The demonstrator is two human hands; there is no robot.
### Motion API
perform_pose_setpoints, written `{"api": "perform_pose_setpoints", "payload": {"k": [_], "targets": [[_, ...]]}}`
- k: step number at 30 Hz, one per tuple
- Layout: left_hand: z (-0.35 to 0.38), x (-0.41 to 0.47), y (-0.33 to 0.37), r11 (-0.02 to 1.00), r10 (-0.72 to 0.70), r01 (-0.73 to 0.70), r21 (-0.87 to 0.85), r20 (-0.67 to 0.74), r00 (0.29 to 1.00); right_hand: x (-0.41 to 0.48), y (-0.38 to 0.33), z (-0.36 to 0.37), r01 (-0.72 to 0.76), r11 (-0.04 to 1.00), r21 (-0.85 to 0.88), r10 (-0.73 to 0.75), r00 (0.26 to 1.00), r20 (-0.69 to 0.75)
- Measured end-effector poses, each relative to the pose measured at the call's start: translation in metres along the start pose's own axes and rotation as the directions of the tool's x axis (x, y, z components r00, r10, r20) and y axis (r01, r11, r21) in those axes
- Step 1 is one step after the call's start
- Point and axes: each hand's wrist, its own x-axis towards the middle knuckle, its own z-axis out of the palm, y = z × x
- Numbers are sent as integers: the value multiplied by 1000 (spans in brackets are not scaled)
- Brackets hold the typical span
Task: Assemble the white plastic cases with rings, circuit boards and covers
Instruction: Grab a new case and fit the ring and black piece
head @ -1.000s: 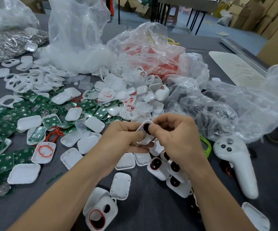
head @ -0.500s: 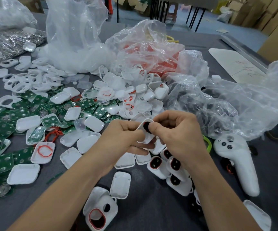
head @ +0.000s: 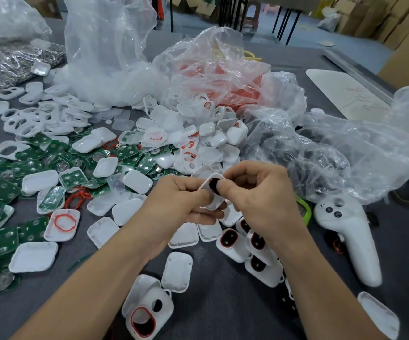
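White case [head: 214, 193] held up between 2 hands: left hand [head: 181, 202] pinches its lower edge to steady it, right hand [head: 259, 200] clamps the top, thumb on black insert [head: 213, 185], probably seating it. Finished cases [head: 232, 244] just below right hand; boards [head: 0, 190] well left.

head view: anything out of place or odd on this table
The white handheld controller lying on the table at the right is no assembly part. Green circuit boards and white covers lie mixed in loose heaps at the left. The left hand and right hand both grip one white case.
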Motion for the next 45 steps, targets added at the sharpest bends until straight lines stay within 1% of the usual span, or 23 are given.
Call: {"api": "perform_pose_setpoints", "payload": {"k": [12,17,19,22,24,28,30,33,37,39,41,45], "targets": [[-4,-1,-1,999,-8,8,53,-5,1000,-2,-3,-1,10,1000,-5,-10,998,60],[-3,-3,2,995,39,-35,96,-39,999,-2,-2,0,1,1000,3,-2,996,84],[-2,-3,2,990,54,-47,135,-48,997,-2,-1,1,13,1000,-19,-11,996,94],[1,-4,0,973,93,-76,217,-71,993,-3,1,4,23,997,-79,-18,998,65],[4,-5,-2,966,116,-92,240,-88,989,-2,0,4,7,997,-71,-4,999,37],[8,-3,-3,972,123,-93,215,-128,984,-2,1,4,-35,999,-33,35,999,-5],[9,-3,-3,971,132,-97,220,-150,980,-2,1,4,-46,998,-35,47,999,14],[8,-2,-2,975,135,-100,201,-171,976,-1,1,3,-67,997,27,65,996,65],[8,-1,-3,971,130,-88,224,-179,975,-3,3,6,-26,999,-45,27,1000,3],[9,-2,-3,979,119,-85,184,-180,976,-2,3,6,-34,999,-27,34,999,-7],[8,-3,1,993,81,-66,100,-158,984,-1,2,3,-56,998,24,56,998,19],[3,-5,6,998,-28,24,-61,-68,997,1,0,-1,-88,993,83,83,994,65]]}}
